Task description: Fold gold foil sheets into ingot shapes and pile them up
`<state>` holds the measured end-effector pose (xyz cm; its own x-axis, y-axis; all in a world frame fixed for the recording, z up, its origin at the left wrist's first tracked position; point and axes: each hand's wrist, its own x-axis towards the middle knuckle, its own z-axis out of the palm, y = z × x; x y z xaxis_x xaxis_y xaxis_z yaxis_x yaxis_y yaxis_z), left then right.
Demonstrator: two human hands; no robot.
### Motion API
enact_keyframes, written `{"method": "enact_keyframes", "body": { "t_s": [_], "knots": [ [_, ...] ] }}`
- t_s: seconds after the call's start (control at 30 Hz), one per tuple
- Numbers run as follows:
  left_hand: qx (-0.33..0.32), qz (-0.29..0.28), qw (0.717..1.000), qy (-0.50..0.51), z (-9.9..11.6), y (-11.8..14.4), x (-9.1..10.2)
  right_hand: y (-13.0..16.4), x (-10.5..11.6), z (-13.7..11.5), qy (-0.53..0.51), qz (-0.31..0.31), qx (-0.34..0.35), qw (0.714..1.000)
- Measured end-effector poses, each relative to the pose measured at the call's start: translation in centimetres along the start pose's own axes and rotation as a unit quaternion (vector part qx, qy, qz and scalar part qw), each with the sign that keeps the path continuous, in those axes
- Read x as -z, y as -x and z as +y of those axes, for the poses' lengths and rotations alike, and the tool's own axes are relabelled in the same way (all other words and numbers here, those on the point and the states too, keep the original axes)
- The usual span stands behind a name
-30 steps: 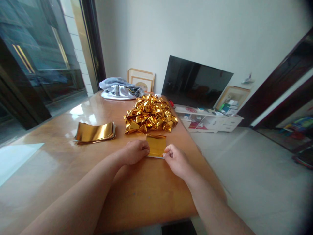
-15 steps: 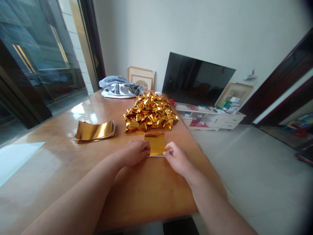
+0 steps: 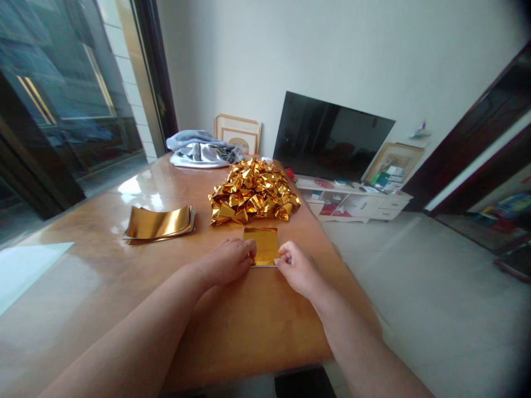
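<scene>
Fingers of both hands pinch the near edge of a gold foil sheet [image 3: 262, 245] lying flat on the wooden table [image 3: 249, 326]. Left hand [image 3: 227, 260]: knuckles up, fingertips curled down onto the sheet's near-left corner, closed on it. Right hand [image 3: 297, 268]: thumb and forefinger nipped together at the near-right corner, other fingers tucked under. Both forearms run in from the bottom of the view, the left resting low over the tabletop.

Sheet sits just in front of the person, near the table's right edge, its white underside showing as a thin line along the near edge.

Just beyond it, nearly touching its far edge: a heap of folded gold foil pieces [image 3: 253, 192], crumpled and shiny.

Left of the heap, well apart from the hands: a stack of flat gold sheets [image 3: 160, 223], slightly curled.

Far end of the table: a bundle of grey cloth [image 3: 201, 149]. Behind it, picture frames [image 3: 238, 133] lean on the wall. Right of these, a dark television [image 3: 332, 138] on a low white cabinet [image 3: 357, 203].
</scene>
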<state>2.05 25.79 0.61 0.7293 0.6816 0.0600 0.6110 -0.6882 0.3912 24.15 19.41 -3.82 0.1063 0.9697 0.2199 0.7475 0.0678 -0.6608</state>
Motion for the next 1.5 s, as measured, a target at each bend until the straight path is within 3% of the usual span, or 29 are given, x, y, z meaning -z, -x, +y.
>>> {"method": "enact_keyframes", "body": {
  "t_s": [0.17, 0.3, 0.63, 0.87, 0.93, 1.03, 1.17, 1.5],
  "knots": [
    [0.002, 0.022, 1.0, -0.001, -0.1, 0.0, 0.0, 0.1, -0.1, 0.0, 0.005, 0.0, 0.005, 1.0],
    [-0.045, 0.047, 0.998, -0.009, -0.1, 0.1, 0.2, 0.0, 0.0, -0.1, 0.011, 0.003, 0.012, 1.0],
    [-0.084, -0.004, 0.996, -0.039, 0.0, 0.1, 0.2, 0.5, 0.9, -0.8, 0.102, 0.021, 0.092, 0.99],
    [-0.084, 0.005, 0.996, -0.024, 0.0, 0.1, 0.1, 0.8, 2.6, -0.8, 0.155, 0.029, 0.059, 0.986],
    [-0.082, 0.006, 0.996, -0.027, 0.0, 0.1, 0.0, 1.3, 3.3, -1.9, 0.184, 0.012, 0.078, 0.98],
    [-0.076, 0.0, 0.996, -0.046, -0.1, 0.0, -0.1, 2.6, 3.9, -4.4, 0.234, -0.074, 0.116, 0.962],
    [-0.07, -0.008, 0.996, -0.06, -0.1, 0.0, 0.0, 4.2, 3.9, -6.2, 0.296, -0.172, 0.092, 0.935],
    [-0.07, -0.007, 0.996, -0.054, -0.2, -0.1, -0.2, 5.3, 4.7, -5.7, 0.375, -0.157, 0.039, 0.913]
  ]
}}
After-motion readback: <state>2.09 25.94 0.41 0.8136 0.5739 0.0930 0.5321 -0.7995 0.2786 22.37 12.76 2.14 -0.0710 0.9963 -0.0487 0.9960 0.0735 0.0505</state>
